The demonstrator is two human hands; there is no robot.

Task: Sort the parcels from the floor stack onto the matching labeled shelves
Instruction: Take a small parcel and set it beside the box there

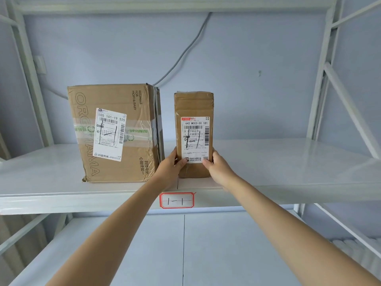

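Two parcels stand on the shelf (268, 162): a large box (115, 133) left, and a small parcel (193, 133) near the front edge, gripped by left hand (172, 164) and right hand (216, 164); open shelf to its right.

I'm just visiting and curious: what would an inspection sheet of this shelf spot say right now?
Surface: white metal shelf, its front edge bearing a red-bordered tag handwritten 1-1.
Job's things: small parcel standing upright on the shelf, 1-1 penned on its label; large parcel to its left, also marked 1-1, a narrow gap between them.
Clutter: nothing seen.
Hands: left hand and right hand grip the small parcel's lower sides.
Cables: grey cable runs down the wall behind the large parcel.
Surroundings: pale blue wall, white rack uprights, lower shelf below.
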